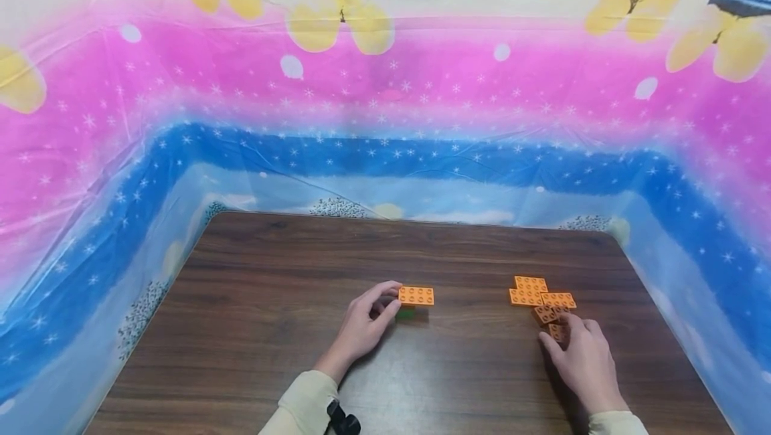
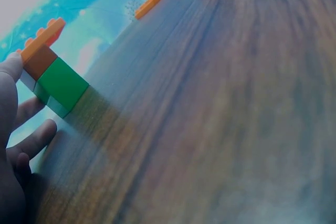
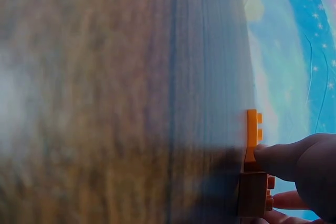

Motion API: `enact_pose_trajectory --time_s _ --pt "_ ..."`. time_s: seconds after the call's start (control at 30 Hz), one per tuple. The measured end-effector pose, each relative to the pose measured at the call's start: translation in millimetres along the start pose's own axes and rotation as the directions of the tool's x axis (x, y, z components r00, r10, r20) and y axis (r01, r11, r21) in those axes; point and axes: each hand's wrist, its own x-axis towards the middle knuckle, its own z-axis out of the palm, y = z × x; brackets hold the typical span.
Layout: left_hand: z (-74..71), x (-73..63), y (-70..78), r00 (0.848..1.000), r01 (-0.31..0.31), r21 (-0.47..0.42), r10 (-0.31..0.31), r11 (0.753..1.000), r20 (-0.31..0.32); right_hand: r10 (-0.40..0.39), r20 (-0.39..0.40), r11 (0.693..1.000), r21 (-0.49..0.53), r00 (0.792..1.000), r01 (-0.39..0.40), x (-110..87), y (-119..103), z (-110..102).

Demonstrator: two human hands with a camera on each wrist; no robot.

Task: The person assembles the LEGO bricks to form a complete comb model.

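- Through the head view I place the stack (image 2: pixel 46 65) just below mid-frame, right of centre, standing on the surface (image 1: pixel 271 274).
- Stack, top to bottom: top orange brick (image 1: pixel 417 296), middle brown brick (image 2: pixel 41 62), green brick (image 2: pixel 64 83).
- Left hand (image 1: pixel 361 321): thumb and forefinger pinch the stack's left end at orange level; in the left wrist view the lower fingers sit spread, beside the green brick.
- Right hand (image 1: pixel 584 355), lower right of the frame: thumb and forefinger appear to pinch the near brown brick (image 1: pixel 555 332); the fingers hide part of it.
- Just above that hand lie the far brown brick (image 1: pixel 545 315) and three loose-looking orange bricks (image 1: pixel 525 297), close together; I cannot tell whether any are joined.
- Handling, my judgement: light, stiff, smooth plastic, hard to break; the studs should give some purchase, but the stack could come apart at its joints.
- Best hold, I judge: low on the green brick's sides for moving the stack; across the long sides for a single brick.
- Orientation: top orange brick has studs up, long axis left to right in the frame, right end overhanging the green brick. Near brown brick's long axis: cannot tell.
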Motion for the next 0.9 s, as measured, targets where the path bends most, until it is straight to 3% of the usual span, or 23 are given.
enact_pose_trajectory --time_s 0.4,0.57,0.9 --pt "-0.5 -0.4 0.8 1.000 0.005 -0.004 -0.005 1.000 -0.001 0.065 0.041 0.998 -0.005 0.997 -0.064 1.1 2.4 -0.6" --pt "-1.1 -0.2 2.5 1.000 0.011 -0.010 -0.010 1.000 0.001 0.103 0.100 0.995 -0.003 0.990 -0.103 1.7 2.8 -3.0" --pt "-0.4 0.0 1.8 1.000 0.006 -0.003 -0.006 1.000 0.000 0.030 0.120 0.999 -0.017 0.992 -0.028 0.0 7.2 -4.0"
